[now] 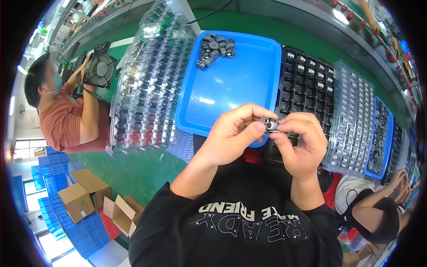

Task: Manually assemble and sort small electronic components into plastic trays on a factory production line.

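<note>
In the head view, a small grey part [271,125] is held between both hands, seen over the near right corner of the blue tray [227,91]. It is pinched narrowly by the thumb and fingers of the left hand [233,135], and its other side is gripped by the thumb and forefinger of the right hand [304,138]. Grey pieces [218,50] are heaped at the tray's far end, well ahead of the left hand. Just beyond the right hand, the black tray [295,109] is seen, with a clear tray [353,115] to its right. Whether the part is being turned or fitted cannot be told, since it is partly covered by fingers. It would be best steadied by the left hand, with small, light, aligned moves made by the right fingertips, and kept above the blue tray so that a slip is caught.
</note>
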`<state>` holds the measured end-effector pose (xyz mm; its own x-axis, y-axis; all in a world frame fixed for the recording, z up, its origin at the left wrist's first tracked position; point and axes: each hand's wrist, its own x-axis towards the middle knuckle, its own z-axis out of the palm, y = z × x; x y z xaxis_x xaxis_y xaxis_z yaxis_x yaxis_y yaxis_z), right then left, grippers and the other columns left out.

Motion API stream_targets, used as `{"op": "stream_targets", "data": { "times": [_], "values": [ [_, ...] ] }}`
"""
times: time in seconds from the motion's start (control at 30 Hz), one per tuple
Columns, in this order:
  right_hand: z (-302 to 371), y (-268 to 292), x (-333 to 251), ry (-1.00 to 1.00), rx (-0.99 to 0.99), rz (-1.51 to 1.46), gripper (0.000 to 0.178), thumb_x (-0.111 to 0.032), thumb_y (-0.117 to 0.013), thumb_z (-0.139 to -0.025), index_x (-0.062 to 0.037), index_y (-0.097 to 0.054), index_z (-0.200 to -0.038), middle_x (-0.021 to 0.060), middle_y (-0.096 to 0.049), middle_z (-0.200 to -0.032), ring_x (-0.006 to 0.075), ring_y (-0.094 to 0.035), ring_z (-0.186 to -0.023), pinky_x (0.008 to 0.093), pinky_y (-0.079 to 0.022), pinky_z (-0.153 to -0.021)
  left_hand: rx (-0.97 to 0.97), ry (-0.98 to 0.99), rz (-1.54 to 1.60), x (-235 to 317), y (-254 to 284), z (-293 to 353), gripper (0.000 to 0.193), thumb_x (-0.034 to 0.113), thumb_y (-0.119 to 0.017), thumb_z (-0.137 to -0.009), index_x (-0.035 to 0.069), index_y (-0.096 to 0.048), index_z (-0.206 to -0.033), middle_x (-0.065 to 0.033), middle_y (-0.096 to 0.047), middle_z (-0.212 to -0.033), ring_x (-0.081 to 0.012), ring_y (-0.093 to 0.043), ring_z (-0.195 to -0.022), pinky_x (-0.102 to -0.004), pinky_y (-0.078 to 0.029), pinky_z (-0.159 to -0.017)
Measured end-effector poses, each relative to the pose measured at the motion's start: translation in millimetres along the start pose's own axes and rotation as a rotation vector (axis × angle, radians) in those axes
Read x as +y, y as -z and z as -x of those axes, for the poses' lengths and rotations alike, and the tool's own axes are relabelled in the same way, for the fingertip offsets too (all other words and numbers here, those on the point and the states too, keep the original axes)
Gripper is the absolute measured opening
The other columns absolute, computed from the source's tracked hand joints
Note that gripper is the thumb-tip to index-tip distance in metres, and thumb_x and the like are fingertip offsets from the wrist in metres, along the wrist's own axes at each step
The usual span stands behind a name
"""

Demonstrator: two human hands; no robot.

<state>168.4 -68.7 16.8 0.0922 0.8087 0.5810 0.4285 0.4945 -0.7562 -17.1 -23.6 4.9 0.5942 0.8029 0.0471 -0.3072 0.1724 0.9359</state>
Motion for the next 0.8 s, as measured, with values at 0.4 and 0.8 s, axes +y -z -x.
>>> {"op": "stream_targets", "data": {
  "times": [0.4, 0.8],
  "values": [
    [-19, 46, 55, -0.318, -0.29, 0.625, 0.006, -0.003, -0.069, -0.084, -0.0025, -0.064, -0.087, 0.0151, -0.065, -0.087, 0.0346, -0.066, -0.081, 0.0417, -0.052, -0.071, 0.685, -0.008, -1.625, -21, 115, -83, 0.042, 0.016, -0.075, -0.087, 0.004, -0.064, -0.126, -0.0195, -0.061, -0.129, -0.0393, -0.064, -0.112, -0.0457, -0.053, -0.093],
    [-73, 39, 149, -0.142, -0.332, 0.945, 0.004, -0.005, -0.067, -0.083, -0.0062, -0.064, -0.084, 0.0124, -0.064, -0.089, 0.0355, -0.067, -0.09, 0.0487, -0.054, -0.074, 0.702, 0.018, -1.601, -28, 103, -84, 0.019, 0.016, -0.065, -0.092, 0.011, -0.07, -0.11, -0.0129, -0.072, -0.11, -0.0378, -0.069, -0.099, -0.0463, -0.055, -0.084]
  ]
}}
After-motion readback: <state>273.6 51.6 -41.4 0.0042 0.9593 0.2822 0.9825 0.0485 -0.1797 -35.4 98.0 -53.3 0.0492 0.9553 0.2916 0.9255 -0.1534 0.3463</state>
